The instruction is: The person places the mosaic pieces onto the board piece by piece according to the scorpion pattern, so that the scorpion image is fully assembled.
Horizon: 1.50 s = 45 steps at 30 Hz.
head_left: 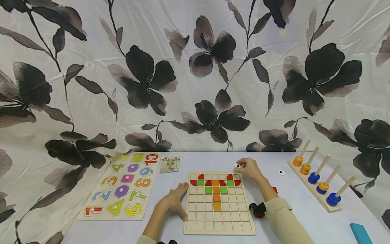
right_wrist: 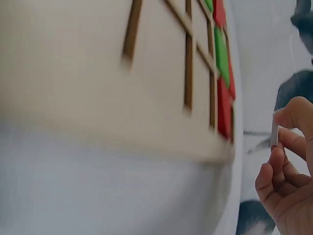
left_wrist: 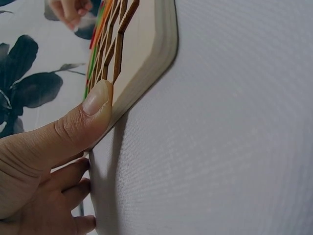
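White eye disc [head_left: 238,165], pinched in my right hand [head_left: 250,168] at one o'clock of the grid board [head_left: 219,233], looks light and stiff, so I'd grip its rim, left hand [head_left: 175,200] spread at nine.

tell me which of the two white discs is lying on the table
The white disc on the table, between the right hand and the peg rack; the other disc is pinched in that hand's fingers.
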Tool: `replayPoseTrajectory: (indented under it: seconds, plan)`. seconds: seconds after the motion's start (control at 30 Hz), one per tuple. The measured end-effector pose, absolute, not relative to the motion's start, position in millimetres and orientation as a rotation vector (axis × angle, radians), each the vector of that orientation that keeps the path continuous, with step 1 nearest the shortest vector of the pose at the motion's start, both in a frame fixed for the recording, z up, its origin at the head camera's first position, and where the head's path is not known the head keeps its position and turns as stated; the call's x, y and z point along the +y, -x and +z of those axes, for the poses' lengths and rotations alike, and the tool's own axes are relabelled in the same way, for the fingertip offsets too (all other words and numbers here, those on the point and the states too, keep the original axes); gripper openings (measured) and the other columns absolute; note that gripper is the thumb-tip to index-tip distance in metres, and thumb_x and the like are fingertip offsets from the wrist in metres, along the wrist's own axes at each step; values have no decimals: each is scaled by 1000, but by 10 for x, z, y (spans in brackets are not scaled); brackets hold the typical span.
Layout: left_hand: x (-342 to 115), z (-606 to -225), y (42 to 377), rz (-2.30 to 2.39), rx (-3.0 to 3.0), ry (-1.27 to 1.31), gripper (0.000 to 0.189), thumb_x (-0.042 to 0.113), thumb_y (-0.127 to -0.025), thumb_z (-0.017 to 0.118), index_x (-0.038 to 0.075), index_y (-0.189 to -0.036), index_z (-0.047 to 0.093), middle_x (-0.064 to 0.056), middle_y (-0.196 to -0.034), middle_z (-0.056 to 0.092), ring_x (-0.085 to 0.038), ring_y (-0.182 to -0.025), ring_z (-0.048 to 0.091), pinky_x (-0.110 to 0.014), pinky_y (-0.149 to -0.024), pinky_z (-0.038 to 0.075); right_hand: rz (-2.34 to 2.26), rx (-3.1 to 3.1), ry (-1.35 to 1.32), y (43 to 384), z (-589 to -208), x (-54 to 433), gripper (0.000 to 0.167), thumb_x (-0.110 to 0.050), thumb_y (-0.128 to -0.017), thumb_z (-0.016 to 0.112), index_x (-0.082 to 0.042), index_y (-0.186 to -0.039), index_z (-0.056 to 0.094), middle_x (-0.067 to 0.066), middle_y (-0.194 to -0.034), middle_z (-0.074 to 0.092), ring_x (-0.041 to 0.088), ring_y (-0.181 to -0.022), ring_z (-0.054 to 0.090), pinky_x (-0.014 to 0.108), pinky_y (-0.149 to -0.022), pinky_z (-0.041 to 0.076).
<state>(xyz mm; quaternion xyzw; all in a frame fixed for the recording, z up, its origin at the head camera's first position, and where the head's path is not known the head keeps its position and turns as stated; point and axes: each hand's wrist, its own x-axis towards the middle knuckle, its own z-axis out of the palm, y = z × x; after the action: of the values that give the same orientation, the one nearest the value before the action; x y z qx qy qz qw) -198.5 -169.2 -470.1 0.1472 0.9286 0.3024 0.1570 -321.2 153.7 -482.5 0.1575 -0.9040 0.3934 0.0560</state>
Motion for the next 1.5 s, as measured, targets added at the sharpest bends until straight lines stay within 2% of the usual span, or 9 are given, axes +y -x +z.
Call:
replayPoseTrajectory:
  seconds: [0.27,0.53,0.67,0.83,1.1,1.3,1.5]
  plan:
    - [-1685,-4702,1990,871,2657,-427,113,12,-47,91,-9,-141,32,-28,-149,24,-48,-138,14,-66,-108,10,1306,-2720,-673,3159,-4705,1092,29,-4,-75,66,9,-100,68,15,-91,66,18,-74,54,27,-65,49]
    - [-1693,-4717,1998,865,2653,-409,114,13,-47,92,-8,-142,32,-26,-150,24,-47,-139,14,-66,-108,11,1206,-2782,-926,3116,-4715,671,26,-7,-79,70,9,-100,68,15,-92,67,19,-76,60,30,-70,54]
    - [-1701,-4725,2001,861,2649,-390,114,13,-47,92,-7,-142,32,-25,-150,25,-46,-139,15,-66,-108,11,1176,-2836,-1002,3092,-4727,509,27,-7,-77,71,8,-99,68,15,-92,68,19,-77,62,30,-71,55]
    - [-1695,-4721,2008,855,2648,-381,114,15,-48,92,-6,-142,32,-25,-150,25,-46,-139,15,-66,-108,12,1132,-2894,-1019,3080,-4734,382,23,-5,-76,72,5,-96,69,12,-88,67,18,-76,58,32,-72,54]
    - [-1683,-4729,2015,862,2651,-397,114,15,-48,92,-7,-142,32,-25,-150,25,-47,-139,15,-66,-109,11,1089,-2906,-1038,3100,-4774,324,18,-4,-77,71,3,-92,69,6,-79,65,14,-70,52,26,-65,49]
    - [-1678,-4725,2017,862,2654,-398,114,15,-48,92,-7,-142,32,-26,-150,25,-48,-138,15,-66,-108,12,1109,-2937,-979,3110,-4758,379,18,-7,-81,71,2,-96,71,9,-87,68,19,-79,60,33,-74,54]
    - [-1685,-4713,1992,870,2672,-411,113,12,-46,92,-9,-141,33,-27,-149,26,-48,-138,16,-67,-108,11,1085,-2978,-966,3131,-4772,453,20,-9,-80,73,1,-98,72,9,-90,71,22,-84,64,34,-77,54]
